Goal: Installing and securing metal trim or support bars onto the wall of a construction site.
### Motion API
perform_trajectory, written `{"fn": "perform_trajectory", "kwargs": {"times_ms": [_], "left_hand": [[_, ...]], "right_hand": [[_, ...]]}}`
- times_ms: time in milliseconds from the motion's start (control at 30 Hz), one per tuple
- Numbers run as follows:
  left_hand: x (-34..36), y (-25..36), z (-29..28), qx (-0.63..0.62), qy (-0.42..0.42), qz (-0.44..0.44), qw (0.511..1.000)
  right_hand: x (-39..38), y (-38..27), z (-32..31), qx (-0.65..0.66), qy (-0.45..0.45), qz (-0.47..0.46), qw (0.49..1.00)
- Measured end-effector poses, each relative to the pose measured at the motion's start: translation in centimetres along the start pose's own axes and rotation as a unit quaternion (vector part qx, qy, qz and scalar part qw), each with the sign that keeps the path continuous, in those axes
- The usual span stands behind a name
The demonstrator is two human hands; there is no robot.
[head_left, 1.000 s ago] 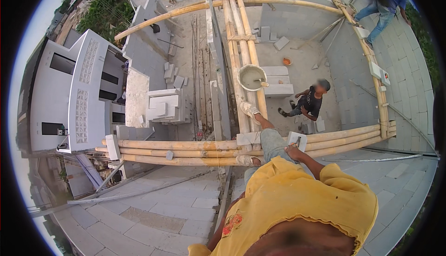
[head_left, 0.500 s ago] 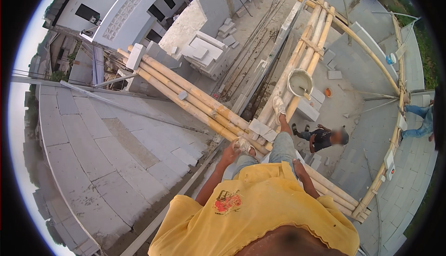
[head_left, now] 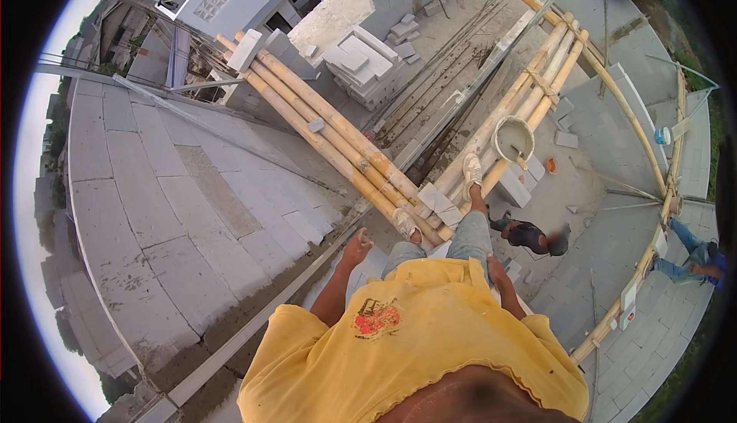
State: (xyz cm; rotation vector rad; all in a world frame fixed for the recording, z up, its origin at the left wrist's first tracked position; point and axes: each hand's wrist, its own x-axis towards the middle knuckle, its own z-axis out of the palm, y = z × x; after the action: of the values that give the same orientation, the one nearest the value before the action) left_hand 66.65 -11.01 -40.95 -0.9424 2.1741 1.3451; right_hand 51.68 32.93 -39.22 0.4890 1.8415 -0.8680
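My left hand point(head_left: 357, 246) hangs out beside my left leg, over the gap next to the block wall. Its fingers are loosely bent and apart, with nothing seen in them. Down by my right thigh is my right hand point(head_left: 498, 272), near the grey shorts point(head_left: 468, 248); its fingers are too small to make out. My feet stand on bamboo poles point(head_left: 338, 150) lashed as a platform. Grey block pieces point(head_left: 439, 203) lie at the corner between my feet. Past my right foot sits a bucket point(head_left: 513, 140) of grey mortar, with a trowel point(head_left: 521, 160) in it.
A long block wall point(head_left: 176, 216) runs along my left. Stacked white blocks point(head_left: 361, 61) stand on the floor ahead. Below right is a person in dark clothes point(head_left: 530, 235); another in blue point(head_left: 695, 258) is at the far right. A single block point(head_left: 246, 51) rests on the far pole ends.
My left hand has moved back and left, away from my left foot. The view has shifted, so the poles and bucket appear farther right. My right hand stays beside my thigh.
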Motion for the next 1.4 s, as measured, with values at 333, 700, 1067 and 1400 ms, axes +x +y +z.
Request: {"fn": "perform_trajectory", "kwargs": {"times_ms": [333, 700, 1067, 1400], "left_hand": [[-0.4, 0.5, 2.5, -0.063, -0.012, 0.029, 0.998], [-0.8, 2.1, 2.1, -0.094, -0.126, -0.083, 0.984], [3.3, 6.8, 0.0, 0.016, -0.116, -0.064, 0.991], [3.3, 11.1, 4.7, -0.043, -0.163, -0.027, 0.985]], "right_hand": [[2.6, 1.6, 0.5, -0.035, 0.027, 0.010, 0.999], [-2.1, -0.6, 0.2, -0.078, 0.050, 0.010, 0.996], [-1.1, 1.9, 0.6, -0.013, 0.067, -0.002, 0.998], [1.1, 4.1, -0.3, -0.023, 0.077, -0.030, 0.996]]}}
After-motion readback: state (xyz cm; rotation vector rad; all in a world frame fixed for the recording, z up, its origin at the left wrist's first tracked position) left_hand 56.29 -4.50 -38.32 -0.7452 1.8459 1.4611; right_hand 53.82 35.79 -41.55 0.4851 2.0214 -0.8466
